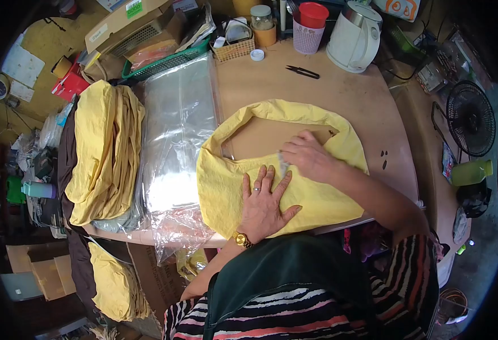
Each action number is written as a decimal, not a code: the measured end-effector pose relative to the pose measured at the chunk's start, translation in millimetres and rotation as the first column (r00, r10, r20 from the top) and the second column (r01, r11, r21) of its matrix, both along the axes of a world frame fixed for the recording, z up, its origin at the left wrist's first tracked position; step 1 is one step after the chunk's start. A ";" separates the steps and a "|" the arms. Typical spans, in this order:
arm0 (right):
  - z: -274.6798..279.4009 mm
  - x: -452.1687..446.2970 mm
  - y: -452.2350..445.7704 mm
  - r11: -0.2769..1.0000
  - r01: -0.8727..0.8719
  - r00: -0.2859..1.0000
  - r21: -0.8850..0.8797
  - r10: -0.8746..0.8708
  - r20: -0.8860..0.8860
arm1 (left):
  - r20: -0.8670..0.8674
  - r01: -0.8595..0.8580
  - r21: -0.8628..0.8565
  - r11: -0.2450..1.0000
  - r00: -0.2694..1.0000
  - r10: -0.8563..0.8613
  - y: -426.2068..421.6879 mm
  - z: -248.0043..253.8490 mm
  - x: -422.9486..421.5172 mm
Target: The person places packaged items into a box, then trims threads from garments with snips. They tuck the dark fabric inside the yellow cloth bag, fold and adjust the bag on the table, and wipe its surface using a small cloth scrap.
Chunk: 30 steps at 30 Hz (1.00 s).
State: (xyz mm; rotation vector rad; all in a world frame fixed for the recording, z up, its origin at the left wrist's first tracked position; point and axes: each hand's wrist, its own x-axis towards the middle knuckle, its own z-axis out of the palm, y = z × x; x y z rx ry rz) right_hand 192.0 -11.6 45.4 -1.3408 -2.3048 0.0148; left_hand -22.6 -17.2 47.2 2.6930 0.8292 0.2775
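A yellow cloth shoulder bag (328,195) lies flat on the table, its wide strap looped away from me. My left hand (265,203), with a ring and a gold watch, rests on the bag's front, fingers spread and pressing it down. My right hand (307,157) is closed at the edge of the bag's opening. From under its fingers pokes a small pale grey piece (283,163), perhaps a cloth scrap, touching the bag; the rest of it is hidden.
Clear plastic bags (178,136) lie left of the bag, beside piled yellow cloth (104,153). Black thread snips (303,72), a white kettle (354,37), a pink cup (308,37) and a green basket (167,61) line the back. A black fan (471,118) stands right.
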 end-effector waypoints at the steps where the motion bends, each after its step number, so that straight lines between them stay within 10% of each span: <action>1: 2.4 9.4 -5.5 1.000 0.015 0.999 -0.023 -0.014 0.029 | -0.003 0.008 0.014 1.000 1.000 -0.008 0.0 -1.3 -0.5; 24: -0.1 3.7 -26.5 0.982 0.179 0.980 0.061 -0.183 0.073 | 0.001 0.012 0.051 0.999 1.000 -0.013 5.1 12.3 1.1; 27: -1.6 3.4 -41.7 0.959 0.284 0.950 -0.006 -0.281 0.139 | 0.300 -0.089 -0.180 0.980 0.944 0.141 28.4 24.0 17.3; 30: -7.6 4.4 -42.9 0.942 0.331 0.942 -0.054 -0.334 -0.044 | 0.226 -0.063 -0.273 0.960 0.966 0.127 48.9 11.3 24.0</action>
